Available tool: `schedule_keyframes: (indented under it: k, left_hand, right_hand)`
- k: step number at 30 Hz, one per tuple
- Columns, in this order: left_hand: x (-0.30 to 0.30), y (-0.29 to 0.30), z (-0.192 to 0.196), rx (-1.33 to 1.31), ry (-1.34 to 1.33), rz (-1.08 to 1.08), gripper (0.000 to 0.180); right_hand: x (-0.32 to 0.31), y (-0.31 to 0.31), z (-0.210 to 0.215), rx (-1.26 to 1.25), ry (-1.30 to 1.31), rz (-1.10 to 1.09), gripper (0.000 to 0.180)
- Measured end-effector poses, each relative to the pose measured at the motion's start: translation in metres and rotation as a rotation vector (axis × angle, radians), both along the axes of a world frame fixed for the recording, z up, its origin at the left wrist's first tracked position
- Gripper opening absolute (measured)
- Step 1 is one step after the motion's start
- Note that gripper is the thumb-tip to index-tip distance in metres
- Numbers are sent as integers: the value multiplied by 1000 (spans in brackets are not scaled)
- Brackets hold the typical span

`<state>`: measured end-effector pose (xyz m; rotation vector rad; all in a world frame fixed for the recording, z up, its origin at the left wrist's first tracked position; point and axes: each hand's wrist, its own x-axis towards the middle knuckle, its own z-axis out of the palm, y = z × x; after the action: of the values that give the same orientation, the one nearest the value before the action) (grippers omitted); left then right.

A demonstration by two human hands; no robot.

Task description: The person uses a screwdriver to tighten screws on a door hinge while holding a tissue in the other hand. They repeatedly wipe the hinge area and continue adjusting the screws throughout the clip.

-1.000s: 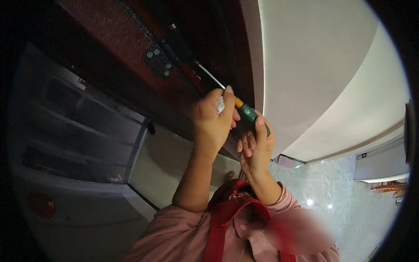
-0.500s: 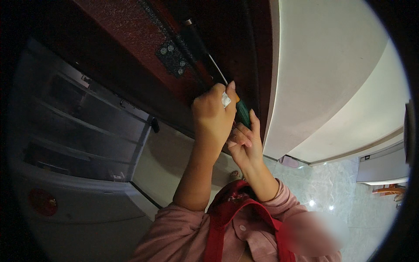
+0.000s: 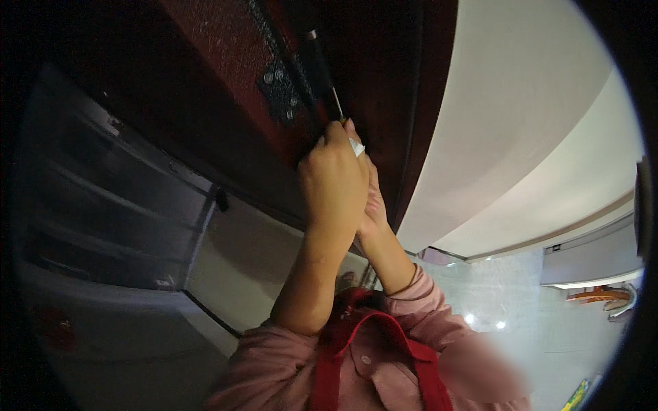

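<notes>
A screwdriver points up and away along the dark red door. Only its thin metal shaft and a sliver of yellow collar show, its handle covered by my hands. Closed round it at the collar is my left hand, a crumpled white scrap showing at its thumb side. Partly behind it, my right hand presses close, apparently round the hidden handle. Beyond the shaft lies a dark cylinder with a pale metal end. Left of it is a black hinge plate with several screws.
A pale curved panel rises close on the right. To the left stands a grey panelled door, with a pale threshold beside it. Shiny tiles cover the floor at lower right, near a white cabinet.
My right hand has moved up behind my left, covering the green handle that showed before. Less of the shaft is visible. The view has shifted slightly.
</notes>
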<state>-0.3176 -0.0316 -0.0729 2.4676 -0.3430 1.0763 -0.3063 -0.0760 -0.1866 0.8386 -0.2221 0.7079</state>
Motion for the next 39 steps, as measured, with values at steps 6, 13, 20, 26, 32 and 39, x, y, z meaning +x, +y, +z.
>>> schedule_keyframes:
  k: [6,13,20,26,32,39]
  left_hand:
    - [22,1,18,-33,49,93,30]
    - [45,9,-7,-90,47,10,30]
    - [51,10,-35,-218,136,-125,31]
    - [48,13,-44,-338,214,-222,32]
    - [50,21,-50,-399,291,-300,32]
    - [45,25,-58,-407,331,-350,33]
  right_hand:
    - [10,-4,25,-237,124,-50,43]
    - [10,-7,24,-614,201,-217,43]
    - [4,-13,9,-838,260,-374,45]
    - [-6,-12,5,-1064,263,-564,32]
    - [-3,-7,-7,-1105,278,-602,27]
    - [-11,-5,-16,-1216,288,-709,23]
